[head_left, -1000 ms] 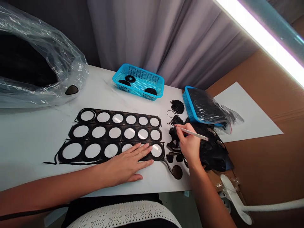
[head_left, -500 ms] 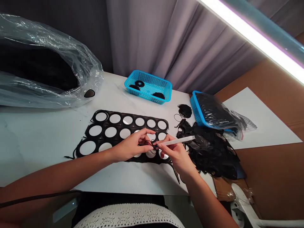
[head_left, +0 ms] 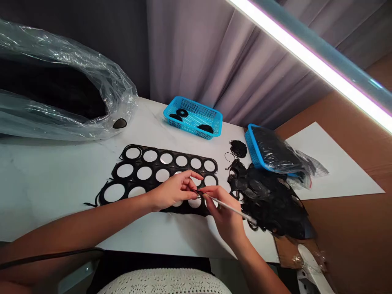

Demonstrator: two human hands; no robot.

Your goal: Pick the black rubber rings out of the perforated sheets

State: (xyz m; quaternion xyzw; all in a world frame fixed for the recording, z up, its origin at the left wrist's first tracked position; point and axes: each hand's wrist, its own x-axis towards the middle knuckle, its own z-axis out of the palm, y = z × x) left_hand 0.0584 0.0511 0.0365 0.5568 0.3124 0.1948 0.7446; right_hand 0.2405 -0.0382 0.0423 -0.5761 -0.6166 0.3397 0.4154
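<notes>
My left hand (head_left: 173,190) pinches a small tangle of thin black cord (head_left: 198,191) between thumb and fingers. My right hand (head_left: 226,212) meets it at the fingertips, with a slender flat white strip (head_left: 226,206) in its grip. The strip slants down to the right across that hand, seen nearly edge-on; its far end is blurred. Whether the strip and cord are joined is hidden by the fingers. Beneath both hands lies a black sheet with rows of round white openings (head_left: 153,165), its right part partly covered by them.
Right of the hands lies a pile of black pieces (head_left: 269,204), with a coil of black cord (head_left: 238,148) behind it. A blue basket (head_left: 192,130) holds black discs; another blue basket (head_left: 255,151) carries bagged black material. A clear plastic bag (head_left: 122,94) stands left.
The white strip has swung from pointing up-right to pointing down-right as my right hand turned. My left hand stays close by, still pinching the cord. The view has shifted slightly.
</notes>
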